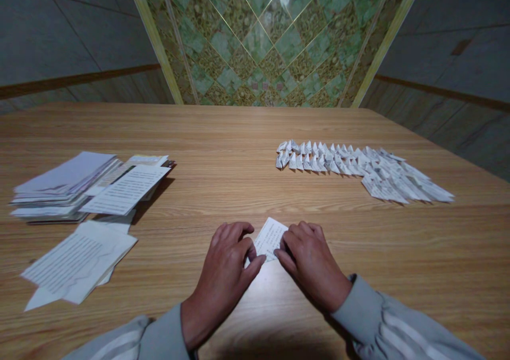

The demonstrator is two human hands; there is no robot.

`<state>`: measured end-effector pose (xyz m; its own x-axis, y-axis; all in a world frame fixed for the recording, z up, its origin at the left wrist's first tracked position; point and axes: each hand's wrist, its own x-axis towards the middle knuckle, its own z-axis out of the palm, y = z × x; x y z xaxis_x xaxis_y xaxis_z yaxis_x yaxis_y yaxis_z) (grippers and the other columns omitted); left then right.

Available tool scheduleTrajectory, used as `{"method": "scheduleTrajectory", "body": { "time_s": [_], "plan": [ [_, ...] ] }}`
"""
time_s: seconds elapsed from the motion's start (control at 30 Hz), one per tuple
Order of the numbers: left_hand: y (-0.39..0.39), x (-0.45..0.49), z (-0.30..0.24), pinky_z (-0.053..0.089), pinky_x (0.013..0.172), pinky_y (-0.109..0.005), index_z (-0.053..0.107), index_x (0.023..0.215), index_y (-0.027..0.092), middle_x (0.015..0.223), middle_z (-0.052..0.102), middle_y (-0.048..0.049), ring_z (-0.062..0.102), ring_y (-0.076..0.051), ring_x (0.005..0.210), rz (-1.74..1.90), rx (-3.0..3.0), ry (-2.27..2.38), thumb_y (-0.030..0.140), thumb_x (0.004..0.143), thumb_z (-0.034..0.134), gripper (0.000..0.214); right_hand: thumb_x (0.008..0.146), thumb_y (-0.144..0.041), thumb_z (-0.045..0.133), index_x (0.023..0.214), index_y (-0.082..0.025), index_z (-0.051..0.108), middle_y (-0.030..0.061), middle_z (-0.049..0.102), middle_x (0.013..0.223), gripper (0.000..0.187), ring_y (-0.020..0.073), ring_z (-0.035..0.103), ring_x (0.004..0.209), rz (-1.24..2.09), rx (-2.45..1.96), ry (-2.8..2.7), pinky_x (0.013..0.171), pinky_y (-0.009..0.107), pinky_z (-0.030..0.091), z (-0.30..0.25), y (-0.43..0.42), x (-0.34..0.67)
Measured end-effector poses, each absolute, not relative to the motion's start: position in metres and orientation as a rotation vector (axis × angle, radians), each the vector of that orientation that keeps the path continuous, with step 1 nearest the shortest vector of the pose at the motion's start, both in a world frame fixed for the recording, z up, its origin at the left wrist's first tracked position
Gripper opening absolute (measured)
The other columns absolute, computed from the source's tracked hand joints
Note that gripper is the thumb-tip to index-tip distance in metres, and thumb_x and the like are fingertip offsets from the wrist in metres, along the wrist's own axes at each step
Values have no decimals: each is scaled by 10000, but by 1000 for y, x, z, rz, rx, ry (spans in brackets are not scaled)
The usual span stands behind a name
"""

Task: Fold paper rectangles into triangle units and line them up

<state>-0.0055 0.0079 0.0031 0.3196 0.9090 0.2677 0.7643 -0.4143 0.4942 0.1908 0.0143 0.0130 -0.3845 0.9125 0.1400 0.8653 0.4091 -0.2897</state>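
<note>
A small folded piece of printed paper (269,236) lies between my hands near the front middle of the table. My left hand (229,262) pinches its left lower edge, thumb on the near side and fingers curled above. At the paper's right edge, my right hand (308,259) grips it between thumb and bent fingers. Text covers the upper face of the paper. Part of each edge is hidden under my fingers.
To the left stands a stack of papers (66,174), with a printed sheet (127,190) leaning off it. Loose printed sheets (79,262) lie nearer me. Rows of folded paper pieces (334,160) stretch across the right side of the wooden table (215,179). A tiled wall (263,41) rises behind.
</note>
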Motion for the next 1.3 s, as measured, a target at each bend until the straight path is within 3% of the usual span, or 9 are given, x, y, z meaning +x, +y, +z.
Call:
{"method": "scheduleTrajectory", "body": {
  "time_s": [0.2,0.43,0.57,0.67,0.77,0.83,1.03,1.13,1.3],
  "plan": [
    [8,-6,4,424,914,-478,590,713,188,1098,604,-77,511,-290,1050,740,2342,1503,190,807,722,163,875,-259,700,811,-183,625,43,655,884,124,233,546,884,247,-1602,-2380,860,394,325,16,15,191],
    [9,-5,3,407,966,-506,659,1030,244,1114,600,-67,528,-255,1033,763,2546,1332,147,879,648,180,869,-307,716,828,-195,617,29,635,876,155,227,537,886,257,-1592,-2392,847,386,333,17,19,201],
    [9,-3,2,336,1053,-541,678,1002,252,1044,652,-35,559,-235,1007,744,2707,1223,198,882,676,132,835,-251,749,864,-195,621,39,611,949,143,232,516,941,228,-1499,-2399,876,390,335,17,21,203],
    [10,-1,3,373,1019,-524,678,994,235,934,680,-21,570,-239,941,694,2772,1197,253,847,726,156,831,-204,746,869,-198,618,28,613,958,134,225,504,963,234,-1392,-2401,923,401,316,17,22,202],
    [10,-1,2,426,938,-481,682,957,215,830,684,-22,573,-224,834,737,2834,1189,199,912,631,70,856,-204,719,848,-197,617,19,624,920,103,217,500,952,250,-1336,-2403,940,408,299,17,22,203],
    [10,-2,2,439,908,-464,680,946,191,798,686,-33,574,-215,782,781,2855,1167,166,953,548,134,880,-247,698,838,-196,621,21,628,894,101,217,499,943,263,-1307,-2399,940,413,292,18,22,204],
    [11,-7,3,455,862,-408,655,927,172,785,691,-34,594,-193,732,917,2732,1166,166,982,487,177,846,-316,733,984,-209,646,33,654,963,195,220,497,961,246,-1072,-2401,967,424,268,20,23,210],
    [11,-6,6,449,821,-376,650,929,174,785,692,-32,594,-184,725,990,2691,1135,160,974,498,159,919,-269,643,919,-205,649,15,653,859,64,198,499,904,214,-992,-2367,956,410,272,19,22,208],
    [8,-5,11,411,735,-349,662,936,192,807,696,-33,565,-197,762,958,2639,1119,212,957,558,108,963,-262,574,840,-195,638,2,646,765,153,179,501,835,209,-922,-2313,941,400,284,21,20,204]
  ]
}}
